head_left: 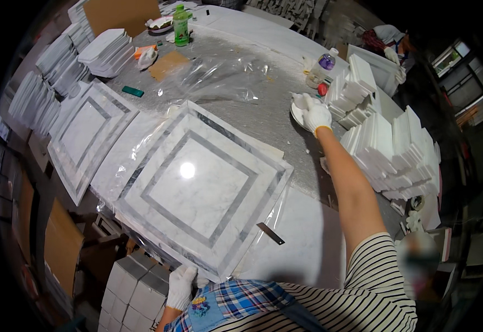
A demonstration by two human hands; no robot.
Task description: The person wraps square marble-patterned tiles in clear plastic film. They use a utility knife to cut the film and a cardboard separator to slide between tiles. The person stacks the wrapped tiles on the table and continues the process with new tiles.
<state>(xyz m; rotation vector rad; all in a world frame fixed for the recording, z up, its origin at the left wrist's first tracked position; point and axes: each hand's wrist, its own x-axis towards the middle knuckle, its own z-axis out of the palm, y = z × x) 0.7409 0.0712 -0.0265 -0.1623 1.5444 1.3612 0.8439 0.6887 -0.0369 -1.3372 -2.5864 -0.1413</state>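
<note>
A pale marble panel [189, 188] with grey inlaid borders lies over clear plastic on the worktable. Near its front corner is my left hand [182, 285] in a white glove, fingers curled at the table edge; what they grip, if anything, is hidden. My right arm stretches far forward. That gloved right hand [314, 115] is closed over a white, rounded thing [297, 115] on the grey tabletop, mostly covered by the fingers, beside stacked white tiles. A small dark metal straightedge [270, 233] rests just right of the panel.
White tile stacks [388, 146] border the right side, with a clear bottle [322, 69] behind. A second bordered panel [89, 133] lies left. Crumpled clear film [219, 80], a green bottle [181, 27] and more stacks [107, 52] are farther back. Another person [388, 39] bends at far right.
</note>
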